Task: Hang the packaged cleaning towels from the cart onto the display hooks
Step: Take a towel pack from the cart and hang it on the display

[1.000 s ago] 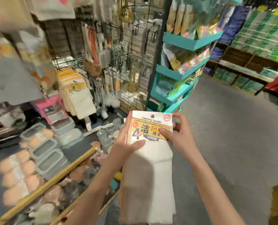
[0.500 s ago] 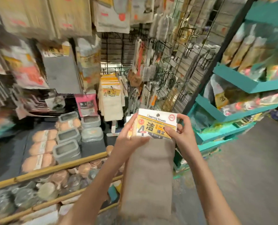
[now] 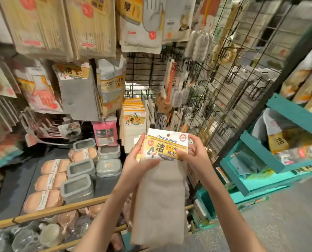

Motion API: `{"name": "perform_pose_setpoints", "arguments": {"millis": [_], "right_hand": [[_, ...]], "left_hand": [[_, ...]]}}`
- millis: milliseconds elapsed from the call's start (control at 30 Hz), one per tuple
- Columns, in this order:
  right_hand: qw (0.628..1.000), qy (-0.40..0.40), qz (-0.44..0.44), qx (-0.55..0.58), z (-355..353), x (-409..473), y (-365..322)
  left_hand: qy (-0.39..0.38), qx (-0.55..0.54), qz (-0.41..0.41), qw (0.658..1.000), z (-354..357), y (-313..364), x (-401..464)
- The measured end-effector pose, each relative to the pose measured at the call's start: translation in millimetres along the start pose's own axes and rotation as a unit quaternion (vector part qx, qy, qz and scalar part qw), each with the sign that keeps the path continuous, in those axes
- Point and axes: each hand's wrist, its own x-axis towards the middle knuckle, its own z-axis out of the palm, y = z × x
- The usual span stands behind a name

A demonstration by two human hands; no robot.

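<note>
I hold a pack of cleaning towels [image 3: 162, 190], a long beige cloth with a white and yellow header card at its top. My left hand [image 3: 139, 160] grips the card's left edge, thumb across the front. My right hand [image 3: 191, 155] pinches the card's right side. The pack hangs upright in front of me. Just beyond it, a row of matching towel packs [image 3: 134, 115] hangs on a display hook against the wire grid.
A black wire grid panel [image 3: 224, 84] with hooks and brushes rises to the right. Teal shelves [image 3: 282, 113] with bagged goods stand at far right. Grey lidded containers [image 3: 82, 173] and tan sponges sit on a dark shelf at left. Bamboo rails [image 3: 60, 210] cross below.
The view has swung left and closer to the hanging display. The pack in both hands has come nearer to the row of matching towels; my grip is unchanged.
</note>
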Motion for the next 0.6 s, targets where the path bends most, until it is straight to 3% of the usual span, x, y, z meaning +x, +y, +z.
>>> {"name": "perform_pose_setpoints", "arguments": {"millis": [333, 600], "right_hand": [[1.0, -0.01, -0.017, -0.011, 29.4, 74.2, 11.1], [0.998, -0.052, -0.009, -0.03, 47.4, 145.5, 30.9]], "left_hand": [[0.009, -0.018, 0.031, 0.999, -25.3, 3.6, 65.8], [0.135, 0.054, 0.037, 0.989, -43.5, -4.8, 97.0]]}}
